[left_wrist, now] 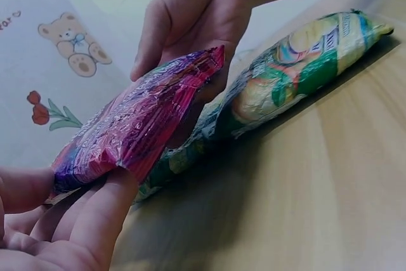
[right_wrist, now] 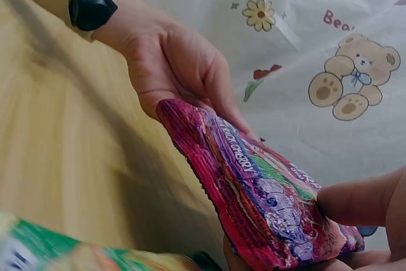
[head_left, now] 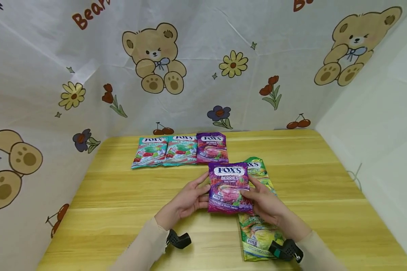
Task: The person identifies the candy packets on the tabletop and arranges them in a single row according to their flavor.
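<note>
Both hands hold a purple bag of Fox's Berries candy [head_left: 228,188] above the table, its printed front turned up. The left hand [head_left: 191,196] grips its left edge, thumb on the front and fingers beneath. On the opposite edge the right hand [head_left: 266,201] pinches the bag, with its thumb on the front. Both wrist views show the bag [left_wrist: 136,118] [right_wrist: 254,188] tilted between the two hands. Under the right hand lie two green-yellow candy bags [head_left: 257,235], partly covered by the purple bag and the hand.
At the back of the wooden table [head_left: 122,210], two teal Mint Blossom bags [head_left: 150,151] and another purple Berries bag [head_left: 211,148] lie in a row. A white sheet printed with bears [head_left: 196,56] hangs behind. A thin cable [head_left: 357,178] shows by the right edge.
</note>
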`<state>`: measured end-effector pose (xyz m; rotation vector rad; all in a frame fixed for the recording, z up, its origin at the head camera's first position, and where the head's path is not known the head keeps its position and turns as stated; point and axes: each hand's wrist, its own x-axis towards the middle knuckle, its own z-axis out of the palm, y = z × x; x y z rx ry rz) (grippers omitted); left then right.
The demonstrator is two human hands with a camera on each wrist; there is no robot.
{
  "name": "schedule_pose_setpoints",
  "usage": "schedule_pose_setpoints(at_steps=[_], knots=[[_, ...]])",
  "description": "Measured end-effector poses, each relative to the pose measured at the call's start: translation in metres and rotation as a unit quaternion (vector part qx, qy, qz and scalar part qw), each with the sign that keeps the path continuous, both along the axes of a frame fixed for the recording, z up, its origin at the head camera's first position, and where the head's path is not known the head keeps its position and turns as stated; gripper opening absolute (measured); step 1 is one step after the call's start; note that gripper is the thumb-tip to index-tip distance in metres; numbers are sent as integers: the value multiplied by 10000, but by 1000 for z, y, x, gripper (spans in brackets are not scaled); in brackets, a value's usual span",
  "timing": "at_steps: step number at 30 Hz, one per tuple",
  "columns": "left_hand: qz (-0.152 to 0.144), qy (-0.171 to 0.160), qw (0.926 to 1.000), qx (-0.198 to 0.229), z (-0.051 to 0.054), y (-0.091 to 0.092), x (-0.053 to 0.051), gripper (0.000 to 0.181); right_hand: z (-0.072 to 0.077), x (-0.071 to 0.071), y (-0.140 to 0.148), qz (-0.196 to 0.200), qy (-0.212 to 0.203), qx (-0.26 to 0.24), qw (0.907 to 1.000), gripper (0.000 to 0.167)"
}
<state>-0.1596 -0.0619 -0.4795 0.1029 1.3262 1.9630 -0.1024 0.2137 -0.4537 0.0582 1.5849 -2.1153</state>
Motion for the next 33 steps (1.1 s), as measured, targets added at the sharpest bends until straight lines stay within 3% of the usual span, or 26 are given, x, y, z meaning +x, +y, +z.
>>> schedule_pose_setpoints(at_steps=[10, 15, 28, 33], knots=[[-48, 132, 9995, -271, 8, 23, -37, 62, 7, -38, 16, -56, 226, 338, 9992, 86], [77, 57, 9993, -355, 7, 35, -58, 62, 7, -59, 24, -90, 250, 522, 9983, 81], [985, -66, 9905, -958, 20, 74, -104, 47, 6, -119, 47, -523, -181, 738, 9957, 80], [1095, 10, 9867, -1204, 20, 86, -122, 45, 2, -143, 57, -705, -258, 924, 9929, 79]])
